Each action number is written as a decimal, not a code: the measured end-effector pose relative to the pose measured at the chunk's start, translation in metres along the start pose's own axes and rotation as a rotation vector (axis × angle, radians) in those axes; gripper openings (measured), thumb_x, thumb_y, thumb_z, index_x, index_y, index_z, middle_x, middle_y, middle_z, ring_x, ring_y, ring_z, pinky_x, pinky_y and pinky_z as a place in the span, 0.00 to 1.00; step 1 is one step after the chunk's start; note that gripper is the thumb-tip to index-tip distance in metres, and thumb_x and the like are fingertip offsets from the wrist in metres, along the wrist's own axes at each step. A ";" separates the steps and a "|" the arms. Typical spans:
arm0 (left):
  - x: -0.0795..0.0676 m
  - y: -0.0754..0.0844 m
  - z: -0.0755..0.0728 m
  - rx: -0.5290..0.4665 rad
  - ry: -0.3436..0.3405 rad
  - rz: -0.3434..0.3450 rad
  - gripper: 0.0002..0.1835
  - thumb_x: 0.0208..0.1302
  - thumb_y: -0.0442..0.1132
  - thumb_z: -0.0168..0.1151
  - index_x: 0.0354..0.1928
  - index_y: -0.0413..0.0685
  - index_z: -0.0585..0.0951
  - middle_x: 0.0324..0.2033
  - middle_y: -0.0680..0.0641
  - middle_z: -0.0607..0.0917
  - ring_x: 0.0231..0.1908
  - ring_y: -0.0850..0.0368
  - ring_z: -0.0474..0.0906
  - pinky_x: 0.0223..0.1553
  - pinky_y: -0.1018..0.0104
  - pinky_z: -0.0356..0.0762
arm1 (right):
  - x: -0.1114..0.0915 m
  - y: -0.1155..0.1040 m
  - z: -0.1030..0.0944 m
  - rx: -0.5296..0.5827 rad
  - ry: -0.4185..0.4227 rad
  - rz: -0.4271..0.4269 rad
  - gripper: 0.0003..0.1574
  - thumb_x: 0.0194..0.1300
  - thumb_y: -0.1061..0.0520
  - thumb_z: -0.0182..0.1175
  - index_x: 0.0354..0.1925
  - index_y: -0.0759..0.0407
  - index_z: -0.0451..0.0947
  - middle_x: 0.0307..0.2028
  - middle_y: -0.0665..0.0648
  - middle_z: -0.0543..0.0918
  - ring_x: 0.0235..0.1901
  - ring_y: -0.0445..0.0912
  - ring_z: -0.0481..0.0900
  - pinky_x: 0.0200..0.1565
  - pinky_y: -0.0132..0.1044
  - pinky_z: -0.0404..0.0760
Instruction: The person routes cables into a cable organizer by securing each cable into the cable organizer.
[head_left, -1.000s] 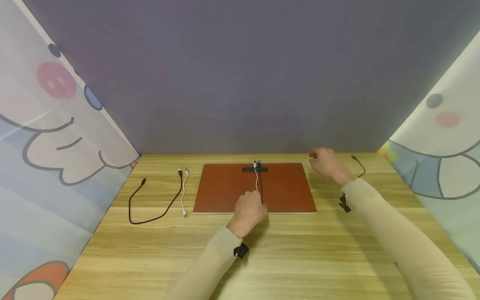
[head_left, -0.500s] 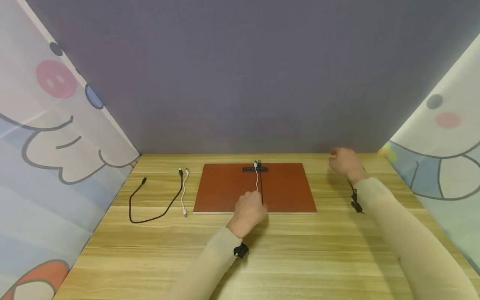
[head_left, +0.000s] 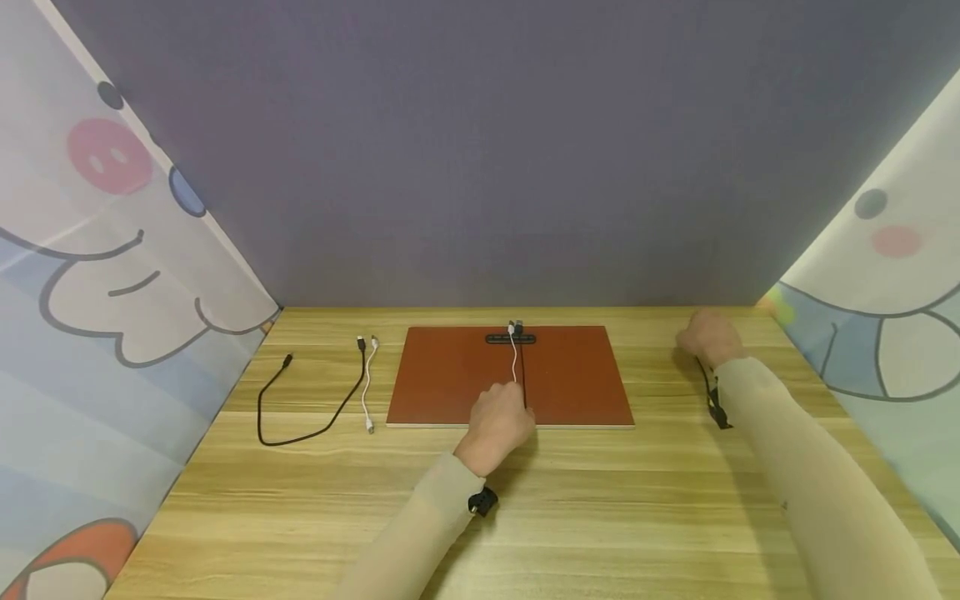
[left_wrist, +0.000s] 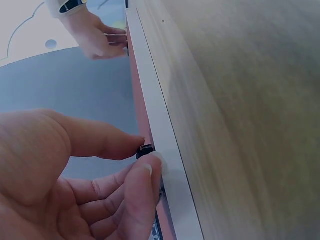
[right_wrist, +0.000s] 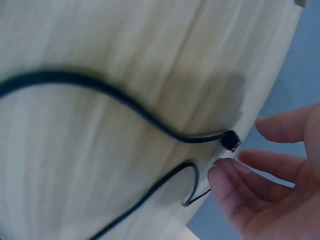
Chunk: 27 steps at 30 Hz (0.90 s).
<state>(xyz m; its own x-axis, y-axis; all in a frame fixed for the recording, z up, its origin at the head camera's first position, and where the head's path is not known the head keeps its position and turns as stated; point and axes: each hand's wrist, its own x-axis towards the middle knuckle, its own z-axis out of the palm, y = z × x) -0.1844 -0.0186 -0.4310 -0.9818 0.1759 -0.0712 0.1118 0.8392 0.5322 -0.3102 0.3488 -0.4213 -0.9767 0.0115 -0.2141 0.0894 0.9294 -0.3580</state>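
Observation:
My left hand [head_left: 497,421] is at the front edge of a brown board [head_left: 585,383], pinching a small black cable plug [left_wrist: 145,150] between thumb and index finger. A black cable [head_left: 522,375] and a short white cable [head_left: 514,358] run from a black slotted holder [head_left: 491,339] at the board's back towards this hand. On the right of the table, my right hand [head_left: 708,336] is over another black cable [head_left: 704,377]. In the right wrist view its thumb and fingers are spread apart close to the black plug [right_wrist: 230,140], holding nothing.
Left of the board lie a looped black cable [head_left: 303,439] and a short white cable [head_left: 366,387] on the wooden table [head_left: 600,508]. A grey panel [head_left: 480,167] rises behind the table, with patterned cloth [head_left: 105,275] at the sides.
My right hand has moved to the right, from beside the board to the black cable, and its fingers have lowered. My left hand stays in place at the board's front edge.

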 end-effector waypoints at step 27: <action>0.000 0.000 0.000 0.010 0.005 -0.006 0.16 0.68 0.36 0.63 0.19 0.45 0.76 0.13 0.51 0.71 0.12 0.58 0.65 0.13 0.65 0.63 | -0.005 -0.032 0.008 0.126 0.097 -0.258 0.21 0.70 0.54 0.61 0.50 0.72 0.79 0.48 0.73 0.82 0.46 0.66 0.80 0.47 0.59 0.78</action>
<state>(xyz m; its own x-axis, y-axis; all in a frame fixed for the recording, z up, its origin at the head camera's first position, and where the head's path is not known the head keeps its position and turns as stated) -0.1839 -0.0185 -0.4312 -0.9832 0.1685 -0.0701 0.1076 0.8455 0.5230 -0.3062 0.3161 -0.4158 -0.9838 -0.1785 -0.0156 -0.1469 0.8532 -0.5005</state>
